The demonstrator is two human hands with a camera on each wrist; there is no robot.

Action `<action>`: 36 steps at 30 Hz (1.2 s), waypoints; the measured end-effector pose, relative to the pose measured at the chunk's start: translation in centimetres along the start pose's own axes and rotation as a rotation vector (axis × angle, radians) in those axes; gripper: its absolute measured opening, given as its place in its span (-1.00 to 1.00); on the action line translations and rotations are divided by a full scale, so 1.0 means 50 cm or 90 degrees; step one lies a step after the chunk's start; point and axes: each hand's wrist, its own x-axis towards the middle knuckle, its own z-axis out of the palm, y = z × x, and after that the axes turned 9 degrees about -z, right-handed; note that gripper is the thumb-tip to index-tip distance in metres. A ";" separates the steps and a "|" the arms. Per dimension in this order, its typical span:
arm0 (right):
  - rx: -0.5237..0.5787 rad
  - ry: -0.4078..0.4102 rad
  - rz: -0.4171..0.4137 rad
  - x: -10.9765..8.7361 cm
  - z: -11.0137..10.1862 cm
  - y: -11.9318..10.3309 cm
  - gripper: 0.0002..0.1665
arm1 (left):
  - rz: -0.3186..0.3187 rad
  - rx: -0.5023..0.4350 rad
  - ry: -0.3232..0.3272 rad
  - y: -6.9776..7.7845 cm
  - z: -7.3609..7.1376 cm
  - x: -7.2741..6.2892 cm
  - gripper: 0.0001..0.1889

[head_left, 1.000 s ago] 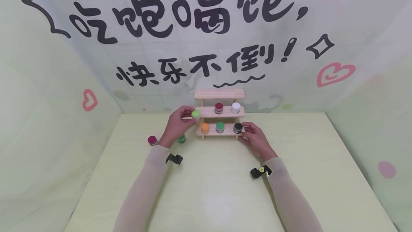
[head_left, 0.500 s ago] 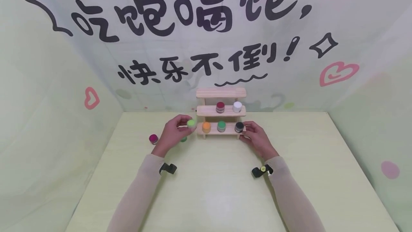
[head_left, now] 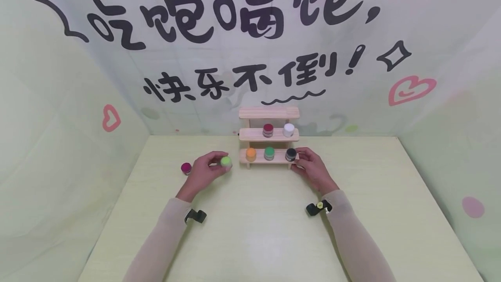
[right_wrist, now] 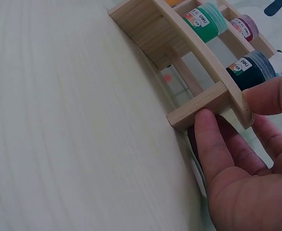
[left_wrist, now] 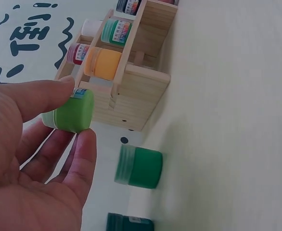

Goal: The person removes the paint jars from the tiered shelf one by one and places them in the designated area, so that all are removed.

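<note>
My left hand (head_left: 203,171) pinches a light green paint jar (left_wrist: 74,111) between thumb and fingers, off the left end of a small wooden tiered rack (head_left: 268,112). My right hand (head_left: 313,168) grips the right end of the rack's lowest shelf, thumb on the shelf end and fingers lower down, beside a black jar (head_left: 291,154). An orange jar (head_left: 251,154) and a green jar (head_left: 269,153) share that shelf. On the middle shelf stand a dark red jar (head_left: 268,130) and a white jar (head_left: 288,129). Nothing stands on the top shelf.
A magenta-lidded jar (head_left: 186,168) stands on the table (head_left: 258,229) left of my left hand. The left wrist view shows another green jar (left_wrist: 139,166) and a dark teal jar (left_wrist: 129,223), partly cut off. A printed cloth (head_left: 195,55) hangs behind the rack.
My left hand has carried the light green jar away from the middle shelf's left end, down and leftward. It now covers the loose green jar in the head view. My right hand stays on the rack.
</note>
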 end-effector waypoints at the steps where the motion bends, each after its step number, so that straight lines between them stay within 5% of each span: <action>1: 0.001 0.000 0.000 0.000 0.001 -0.001 -0.56 | -0.007 0.000 -0.001 -0.005 -0.001 -0.004 -0.50; 7: 0.016 0.000 -0.002 -0.003 0.002 -0.004 -0.58 | -0.046 -0.001 -0.004 -0.028 -0.008 -0.021 -0.52; 21: 0.023 -0.006 0.000 -0.007 0.002 -0.007 -0.58 | -0.065 0.051 -0.004 -0.066 -0.005 -0.050 -0.59; 36: 0.026 -0.008 0.001 -0.005 0.000 -0.003 -0.58 | -0.067 0.060 -0.007 -0.087 0.003 -0.047 -0.59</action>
